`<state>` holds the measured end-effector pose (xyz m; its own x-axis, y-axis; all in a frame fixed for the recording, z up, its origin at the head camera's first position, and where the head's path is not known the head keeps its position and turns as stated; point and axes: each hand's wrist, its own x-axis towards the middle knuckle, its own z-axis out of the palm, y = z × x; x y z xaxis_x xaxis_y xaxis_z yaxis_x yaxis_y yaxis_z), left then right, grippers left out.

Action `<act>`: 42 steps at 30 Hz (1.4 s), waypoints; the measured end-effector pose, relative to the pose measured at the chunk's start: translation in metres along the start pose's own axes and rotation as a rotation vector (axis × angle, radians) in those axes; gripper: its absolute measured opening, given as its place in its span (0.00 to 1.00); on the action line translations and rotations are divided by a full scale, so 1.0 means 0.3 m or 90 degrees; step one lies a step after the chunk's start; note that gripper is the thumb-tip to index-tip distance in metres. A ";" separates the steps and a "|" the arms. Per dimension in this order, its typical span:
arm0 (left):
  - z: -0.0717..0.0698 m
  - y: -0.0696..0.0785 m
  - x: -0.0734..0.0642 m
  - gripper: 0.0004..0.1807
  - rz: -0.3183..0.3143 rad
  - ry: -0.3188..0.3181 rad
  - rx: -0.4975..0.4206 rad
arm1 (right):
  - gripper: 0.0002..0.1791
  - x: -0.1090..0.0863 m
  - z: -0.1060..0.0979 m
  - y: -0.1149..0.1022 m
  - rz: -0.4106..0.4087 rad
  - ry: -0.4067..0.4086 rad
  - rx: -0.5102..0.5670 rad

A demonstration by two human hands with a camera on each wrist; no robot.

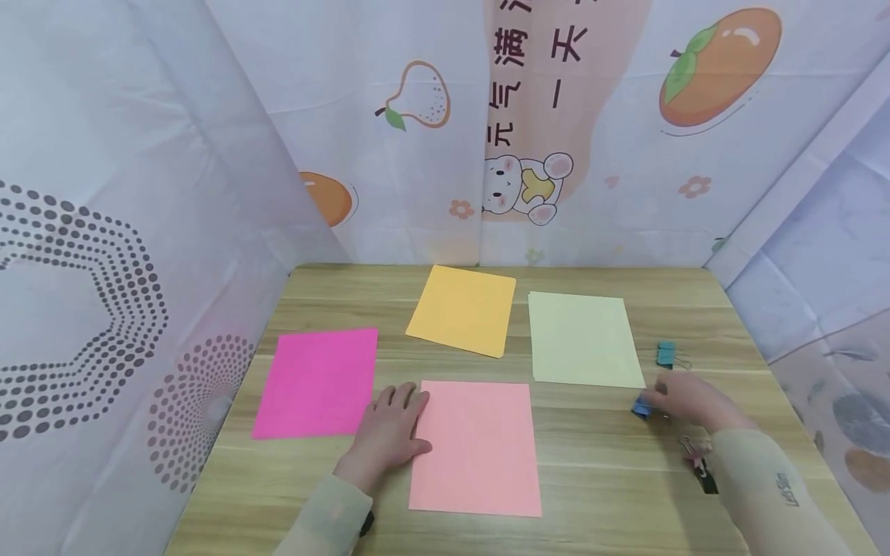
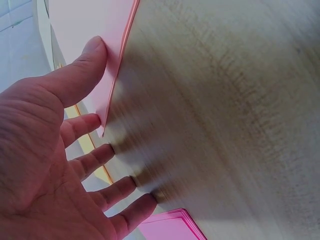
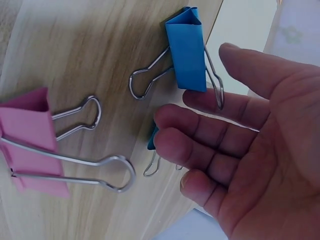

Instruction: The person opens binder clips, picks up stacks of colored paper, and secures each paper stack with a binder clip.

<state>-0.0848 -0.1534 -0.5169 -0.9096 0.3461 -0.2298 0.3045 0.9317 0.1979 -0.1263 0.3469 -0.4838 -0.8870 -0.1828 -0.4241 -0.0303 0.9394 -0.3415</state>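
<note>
At the near middle of the table lies a stack of light pink square paper (image 1: pixel 480 448). My left hand (image 1: pixel 389 432) rests at its left edge, fingers spread, with the thumb over the paper and the other fingertips down by the wood. On the right, my right hand (image 1: pixel 695 398) reaches over a blue binder clip (image 3: pixel 186 55). In the right wrist view the thumb and index finger are apart, with the index fingertip right at the clip's lower end. A pink binder clip (image 3: pixel 32 145) sits closer to the wrist, and a teal one (image 1: pixel 665 353) lies beyond the hand.
A magenta paper stack (image 1: pixel 316 384) lies left, a yellow-orange one (image 1: pixel 462 310) at the back, a pale green one (image 1: pixel 584 338) at back right. A black binder clip (image 1: pixel 706 479) lies near the right sleeve. Printed curtains (image 1: pixel 389 193) hang around the wooden table (image 1: pixel 591 494).
</note>
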 end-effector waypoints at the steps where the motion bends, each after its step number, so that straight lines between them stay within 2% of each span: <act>1: 0.000 0.000 0.000 0.45 0.000 0.001 -0.002 | 0.19 -0.002 0.001 -0.001 0.002 0.003 0.003; 13: 0.003 0.000 0.000 0.45 0.004 0.009 0.008 | 0.17 -0.006 0.001 0.012 0.013 0.017 -0.007; 23: 0.002 0.001 0.001 0.45 -0.002 0.006 -0.015 | 0.15 0.007 0.013 0.039 0.024 0.023 -0.023; 42: -0.004 0.003 -0.001 0.45 -0.004 -0.001 -0.012 | 0.13 -0.014 -0.002 0.041 0.041 -0.012 0.041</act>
<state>-0.0847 -0.1528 -0.5156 -0.9110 0.3403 -0.2328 0.2935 0.9318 0.2137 -0.1233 0.3593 -0.4856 -0.8776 -0.1282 -0.4619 0.0572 0.9287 -0.3664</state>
